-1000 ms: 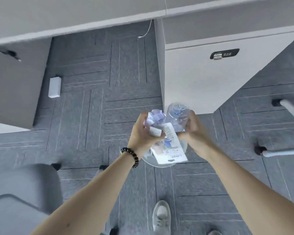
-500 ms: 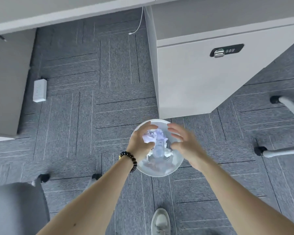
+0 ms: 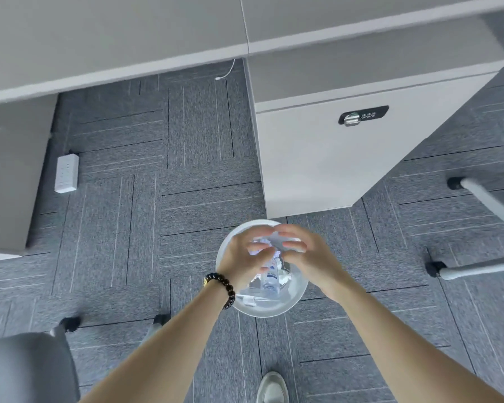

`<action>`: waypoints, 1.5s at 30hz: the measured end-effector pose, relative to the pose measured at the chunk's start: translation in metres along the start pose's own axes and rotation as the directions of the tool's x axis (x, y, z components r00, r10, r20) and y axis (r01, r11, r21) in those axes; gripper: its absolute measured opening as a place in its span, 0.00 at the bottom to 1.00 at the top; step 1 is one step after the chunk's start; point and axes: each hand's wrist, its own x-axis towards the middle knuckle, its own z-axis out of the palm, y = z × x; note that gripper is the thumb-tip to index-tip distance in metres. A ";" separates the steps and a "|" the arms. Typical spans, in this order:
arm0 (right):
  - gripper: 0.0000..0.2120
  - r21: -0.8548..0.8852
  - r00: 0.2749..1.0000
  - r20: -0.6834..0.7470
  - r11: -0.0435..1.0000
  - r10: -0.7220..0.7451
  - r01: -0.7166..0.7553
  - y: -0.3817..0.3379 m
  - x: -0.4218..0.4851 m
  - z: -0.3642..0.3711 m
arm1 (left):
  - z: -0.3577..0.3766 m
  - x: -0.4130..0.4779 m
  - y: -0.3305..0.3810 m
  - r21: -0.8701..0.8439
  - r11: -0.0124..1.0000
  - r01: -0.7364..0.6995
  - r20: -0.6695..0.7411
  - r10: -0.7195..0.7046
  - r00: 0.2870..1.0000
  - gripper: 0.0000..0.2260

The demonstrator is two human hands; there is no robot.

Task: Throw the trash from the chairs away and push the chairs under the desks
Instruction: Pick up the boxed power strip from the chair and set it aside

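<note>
A round white trash bin (image 3: 294, 298) stands on the carpet in front of me. Both hands hover right over its mouth. My left hand (image 3: 243, 260), with a dark bead bracelet on the wrist, is curled around a piece of crumpled white paper (image 3: 259, 242). My right hand (image 3: 309, 258) is beside it with the fingers spread and nothing in them. A clear plastic bottle (image 3: 269, 279) with a blue label lies inside the bin among papers. A grey chair seat (image 3: 26, 367) shows at the lower left, out from under the desk (image 3: 128, 39).
A white drawer cabinet (image 3: 332, 161) with a combination lock stands just behind the bin. Another chair's white legs and castors (image 3: 477, 269) reach in from the right. A white power strip (image 3: 67, 173) lies on the floor at left. My shoe (image 3: 272, 388) is below the bin.
The hands came down from holding the bottle and papers above the bin. The bottle and receipt papers have dropped into the bin, and the right hand has opened.
</note>
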 end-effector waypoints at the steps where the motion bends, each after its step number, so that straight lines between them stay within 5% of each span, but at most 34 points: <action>1: 0.26 0.003 1.000 -0.008 1.000 -0.015 0.015 -0.011 -0.003 -0.004 | 0.000 -0.001 0.011 -0.003 1.000 -0.021 -0.015 0.021 1.000 0.12; 12: 0.22 -0.098 0.971 -0.087 0.972 -0.223 0.215 -0.180 -0.113 -0.083 | 0.018 -0.072 0.201 0.063 0.951 -0.302 0.031 0.301 0.953 0.14; 19: 0.22 -0.270 0.883 -0.272 0.911 -0.383 0.311 -0.349 -0.281 -0.220 | 0.056 -0.153 0.446 0.271 0.707 -0.653 0.186 0.627 0.756 0.15; 23: 0.18 -0.379 0.793 -0.419 0.879 -0.443 0.290 -0.409 -0.389 -0.313 | 0.098 -0.189 0.563 0.261 0.636 -0.726 0.243 0.685 0.687 0.17; 28: 0.27 -0.394 0.663 -0.618 0.897 -0.421 0.202 -0.403 -0.491 -0.407 | 0.204 -0.217 0.630 0.202 0.567 -0.799 0.402 0.695 0.595 0.18; 35: 0.22 -0.345 0.578 -0.723 0.923 -0.377 0.170 -0.335 -0.537 -0.538 | 0.393 -0.205 0.662 0.161 0.473 -0.866 0.584 0.662 0.470 0.17; 45: 0.20 -0.220 0.581 -0.766 0.961 -0.275 0.165 -0.265 -0.504 -0.681 | 0.569 -0.135 0.663 0.211 0.537 -0.817 0.692 0.508 0.513 0.15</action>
